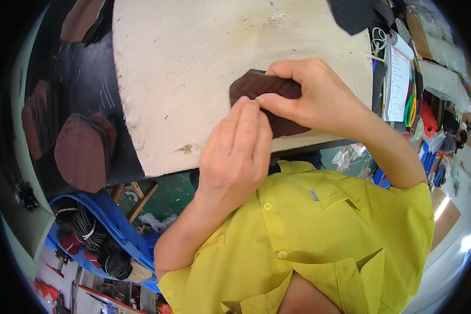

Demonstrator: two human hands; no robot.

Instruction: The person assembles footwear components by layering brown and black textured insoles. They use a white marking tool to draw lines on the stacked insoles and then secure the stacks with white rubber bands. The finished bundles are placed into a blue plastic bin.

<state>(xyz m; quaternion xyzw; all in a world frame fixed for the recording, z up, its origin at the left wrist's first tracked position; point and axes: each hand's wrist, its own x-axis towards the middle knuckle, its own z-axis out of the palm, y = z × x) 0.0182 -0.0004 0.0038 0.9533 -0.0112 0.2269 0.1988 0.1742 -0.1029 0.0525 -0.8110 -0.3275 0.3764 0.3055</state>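
A dark brown, many-sided fabric piece (pixel 246 86) with stitched lines is held just above the near edge of the pale work board. My right hand (pixel 316 97) grips it from the right, thumb on the upper face and index finger along the far edge. From the near side, my left hand (pixel 235 152) has its fingers pressed together, their tips on the piece beside my right thumb. The left thumb is hidden behind that hand. A darker layer shows at the piece's far edge.
Stacks of similar brown pieces (pixel 81 154) lie on the black surface at left. Below them stands a blue bin (pixel 118 225) with bundled dark cords (pixel 86 227). A notepad (pixel 397 81) and scissors with green and orange handles (pixel 411 107) are at right. Black material (pixel 353 15) lies far right.
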